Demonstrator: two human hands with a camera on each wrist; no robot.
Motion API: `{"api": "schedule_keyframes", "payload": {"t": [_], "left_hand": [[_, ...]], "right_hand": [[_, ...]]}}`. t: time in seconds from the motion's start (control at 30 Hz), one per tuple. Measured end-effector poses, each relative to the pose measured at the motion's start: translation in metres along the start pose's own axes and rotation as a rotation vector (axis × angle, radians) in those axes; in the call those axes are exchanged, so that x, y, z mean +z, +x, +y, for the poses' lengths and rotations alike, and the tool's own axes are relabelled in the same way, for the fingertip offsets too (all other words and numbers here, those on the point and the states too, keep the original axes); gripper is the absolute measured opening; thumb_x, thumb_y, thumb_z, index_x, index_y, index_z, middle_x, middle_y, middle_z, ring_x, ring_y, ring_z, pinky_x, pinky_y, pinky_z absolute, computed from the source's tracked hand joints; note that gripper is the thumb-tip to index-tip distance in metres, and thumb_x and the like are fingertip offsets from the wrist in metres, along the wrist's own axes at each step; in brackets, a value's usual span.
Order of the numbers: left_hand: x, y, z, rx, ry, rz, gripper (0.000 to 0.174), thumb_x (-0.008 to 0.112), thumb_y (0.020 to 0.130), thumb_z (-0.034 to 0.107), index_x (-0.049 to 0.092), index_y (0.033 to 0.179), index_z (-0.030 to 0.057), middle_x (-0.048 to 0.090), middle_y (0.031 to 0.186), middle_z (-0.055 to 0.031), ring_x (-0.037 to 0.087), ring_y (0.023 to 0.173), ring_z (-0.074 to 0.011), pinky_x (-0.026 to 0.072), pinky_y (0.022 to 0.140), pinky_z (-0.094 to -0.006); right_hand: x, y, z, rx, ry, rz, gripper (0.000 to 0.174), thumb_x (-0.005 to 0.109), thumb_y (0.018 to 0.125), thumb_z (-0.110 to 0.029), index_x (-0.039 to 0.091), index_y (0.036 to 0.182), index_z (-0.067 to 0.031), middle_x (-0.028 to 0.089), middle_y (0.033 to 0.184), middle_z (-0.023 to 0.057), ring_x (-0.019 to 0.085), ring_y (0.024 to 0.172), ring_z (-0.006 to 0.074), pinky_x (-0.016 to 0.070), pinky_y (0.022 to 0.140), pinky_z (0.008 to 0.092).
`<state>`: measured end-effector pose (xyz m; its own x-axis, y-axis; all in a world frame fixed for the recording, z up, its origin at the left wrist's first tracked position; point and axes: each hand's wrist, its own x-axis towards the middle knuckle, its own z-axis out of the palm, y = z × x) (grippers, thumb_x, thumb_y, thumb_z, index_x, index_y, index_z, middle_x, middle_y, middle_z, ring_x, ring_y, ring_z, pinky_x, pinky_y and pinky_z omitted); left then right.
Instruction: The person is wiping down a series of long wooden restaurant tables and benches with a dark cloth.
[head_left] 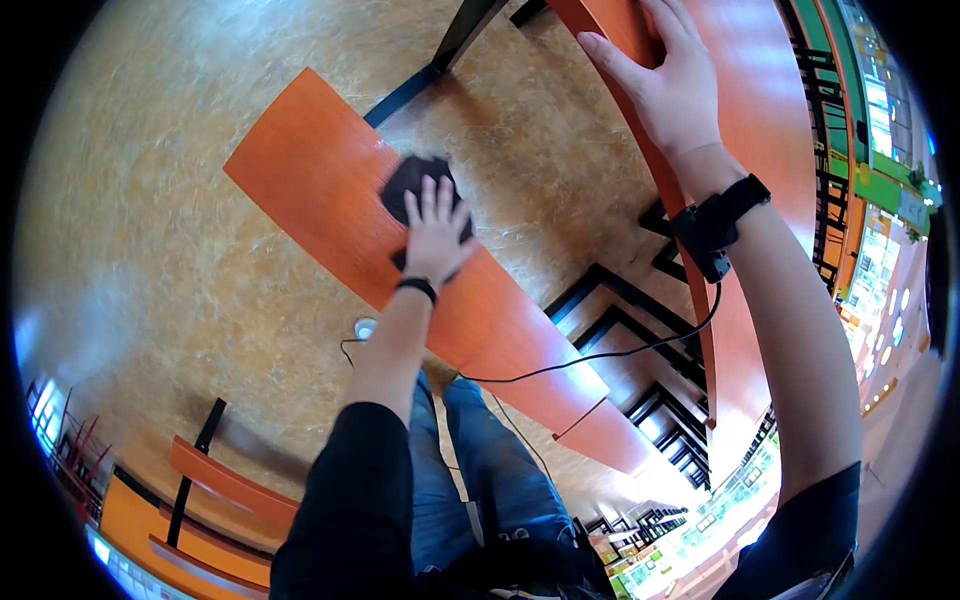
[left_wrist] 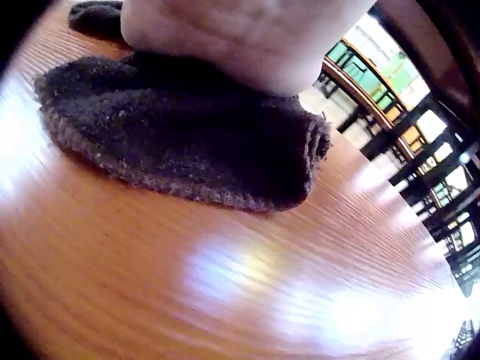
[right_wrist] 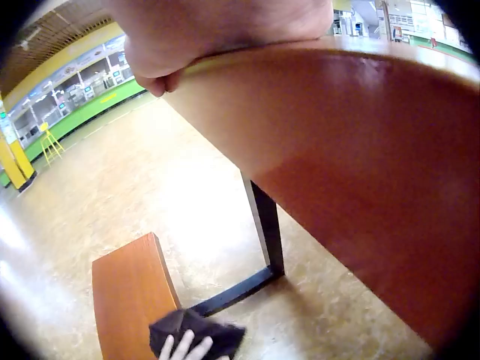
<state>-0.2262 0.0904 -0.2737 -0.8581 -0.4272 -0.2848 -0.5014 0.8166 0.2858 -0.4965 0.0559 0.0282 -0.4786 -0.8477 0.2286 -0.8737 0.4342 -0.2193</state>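
Observation:
A dark cloth (head_left: 408, 186) lies on the orange-brown bench (head_left: 300, 150). My left hand (head_left: 437, 238) rests flat on it with fingers spread. In the left wrist view, the heel of that hand (left_wrist: 232, 37) is on the folded, fuzzy-edged cloth (left_wrist: 172, 142), above the wood-grained bench top (left_wrist: 150, 255). My right hand (head_left: 677, 90) rests at the edge of the higher table (head_left: 765, 130), fingers extended. From the right wrist, this hand (right_wrist: 217, 34) lies over the table edge (right_wrist: 337, 142), some fingertips hanging past it; the cloth (right_wrist: 225, 336) shows below.
Black metal legs (head_left: 400, 97) stand between bench and table. A thin black cable (head_left: 600, 356) runs from the right wrist camera across the bench. Another bench (head_left: 230, 478) is at lower left. More table frames (head_left: 665, 420) line the right side. A yellow stool (right_wrist: 51, 144) stands farther off.

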Motion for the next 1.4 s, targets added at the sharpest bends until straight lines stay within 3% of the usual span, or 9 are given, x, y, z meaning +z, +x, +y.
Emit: {"api": "schedule_keyframes", "payload": {"t": [0.23, 0.47, 0.57, 0.6, 0.7, 0.93, 1.07, 1.17, 1.4], "left_hand": [[0.104, -0.118, 0.132, 0.393, -0.286, -0.062, 0.074, 0.057, 0.096, 0.059, 0.043, 0.158, 0.0198, 0.021, 0.171, -0.0168, 0.014, 0.159, -0.0382, 0.0105, 0.125, -0.0624], [0.115, -0.117, 0.111, 0.534, -0.229, -0.057, 0.066, 0.060, 0.097, 0.050, 0.044, 0.157, 0.0264, 0.023, 0.171, -0.0094, 0.016, 0.158, -0.0317, 0.0125, 0.124, -0.0641], [0.088, -0.099, 0.073, 0.215, -0.266, 0.032, 0.066, 0.063, 0.094, 0.050, 0.046, 0.155, 0.0337, 0.024, 0.171, -0.0078, 0.017, 0.158, -0.0339, 0.0140, 0.118, -0.0748], [0.076, -0.090, 0.059, 0.147, -0.246, 0.047, 0.065, 0.063, 0.093, 0.052, 0.047, 0.154, 0.0351, 0.024, 0.171, -0.0095, 0.019, 0.156, -0.0396, 0.0158, 0.114, -0.0788], [0.043, -0.065, 0.014, 0.022, -0.196, 0.132, 0.066, 0.064, 0.092, 0.052, 0.047, 0.154, 0.0349, 0.024, 0.170, -0.0110, 0.019, 0.156, -0.0412, 0.0141, 0.114, -0.0794], [-0.021, -0.007, -0.094, -0.169, -0.052, 0.195, 0.070, 0.065, 0.091, 0.056, 0.046, 0.155, 0.0347, 0.023, 0.171, -0.0118, 0.016, 0.157, -0.0427, 0.0102, 0.116, -0.0790], [-0.052, 0.013, -0.130, -0.299, 0.013, 0.186, 0.070, 0.063, 0.093, 0.057, 0.044, 0.156, 0.0341, 0.021, 0.172, -0.0106, 0.016, 0.157, -0.0438, 0.0187, 0.113, -0.0802], [-0.052, 0.013, -0.138, -0.448, 0.034, 0.209, 0.068, 0.058, 0.097, 0.058, 0.040, 0.159, 0.0339, 0.019, 0.172, -0.0114, 0.016, 0.156, -0.0450, 0.0213, 0.112, -0.0805], [-0.019, -0.026, -0.070, -0.599, -0.030, 0.124, 0.081, 0.049, 0.100, 0.062, 0.028, 0.164, 0.0158, 0.010, 0.170, -0.0251, 0.007, 0.153, -0.0572, 0.0222, 0.106, -0.0852]], "right_hand": [[-0.003, 0.001, -0.002, 0.000, 0.057, -0.015, 0.080, 0.085, 0.080, -0.038, 0.056, 0.143, 0.0034, 0.044, 0.156, 0.0295, 0.039, 0.149, 0.0389, 0.0332, 0.122, 0.0417], [0.006, 0.003, 0.013, -0.048, 0.112, 0.014, 0.080, 0.082, 0.083, -0.044, 0.055, 0.146, -0.0025, 0.042, 0.159, 0.0249, 0.043, 0.147, 0.0365, 0.0356, 0.120, 0.0414], [0.009, 0.004, 0.016, -0.094, 0.103, 0.030, 0.080, 0.080, 0.086, -0.049, 0.054, 0.148, -0.0065, 0.041, 0.161, 0.0212, 0.046, 0.145, 0.0328, 0.0378, 0.118, 0.0391], [0.009, 0.003, 0.015, -0.089, 0.065, 0.034, 0.080, 0.080, 0.086, -0.049, 0.054, 0.148, -0.0061, 0.042, 0.161, 0.0212, 0.046, 0.145, 0.0321, 0.0377, 0.119, 0.0387], [0.007, 0.003, 0.012, -0.053, 0.138, 0.034, 0.079, 0.082, 0.082, -0.049, 0.058, 0.144, -0.0065, 0.044, 0.158, 0.0236, 0.041, 0.148, 0.0368, 0.0360, 0.119, 0.0441], [0.005, 0.000, 0.011, -0.003, 0.064, -0.021, 0.080, 0.079, 0.084, -0.046, 0.053, 0.150, -0.0082, 0.039, 0.163, 0.0206, 0.032, 0.153, 0.0339, 0.0265, 0.123, 0.0445], [0.007, -0.001, 0.012, -0.013, 0.058, -0.023, 0.080, 0.078, 0.085, -0.047, 0.052, 0.150, -0.0077, 0.038, 0.164, 0.0193, 0.032, 0.154, 0.0339, 0.0267, 0.123, 0.0459], [0.007, -0.003, 0.010, 0.000, 0.055, -0.024, 0.080, 0.078, 0.085, -0.047, 0.052, 0.150, -0.0085, 0.038, 0.164, 0.0193, 0.031, 0.154, 0.0338, 0.0264, 0.123, 0.0460], [0.008, -0.005, 0.010, -0.002, 0.031, -0.005, 0.077, 0.078, 0.085, -0.045, 0.053, 0.149, -0.0096, 0.039, 0.163, 0.0191, 0.031, 0.154, 0.0337, 0.0270, 0.123, 0.0463]]}}
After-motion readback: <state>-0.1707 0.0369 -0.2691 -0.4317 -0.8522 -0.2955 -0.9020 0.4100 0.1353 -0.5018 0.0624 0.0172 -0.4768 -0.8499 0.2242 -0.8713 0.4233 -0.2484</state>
